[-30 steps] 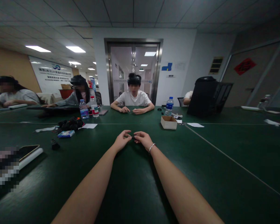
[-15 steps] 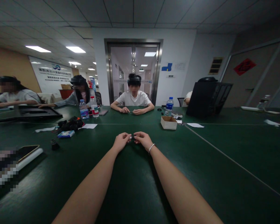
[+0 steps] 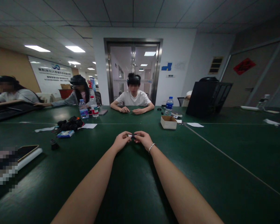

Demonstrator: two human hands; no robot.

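Between my two hands is a small dark object with a shiny silvery part (image 3: 131, 136), too small to name. My left hand (image 3: 121, 141) pinches its silvery end between thumb and fingertips. The dark end sits in the closed fingertips of my right hand (image 3: 142, 140), which has a silver bangle (image 3: 151, 147) at the wrist. Both hands are just above or on the green table (image 3: 135, 177); which of the two I cannot tell. My fingers hide much of the object.
Ahead to the right stands an open cardboard box (image 3: 168, 123). Left are a dark tangled bundle (image 3: 71, 124), a blue-white packet (image 3: 65, 134), a small black item (image 3: 53, 144) and a phone (image 3: 28, 151). Bottles (image 3: 83, 109) stand farther back. A co-worker (image 3: 133, 99) sits opposite.
My hands stay almost in place, with a little more of the silvery part showing between them. At the far left, a large black panel near a co-worker has shifted leftward.
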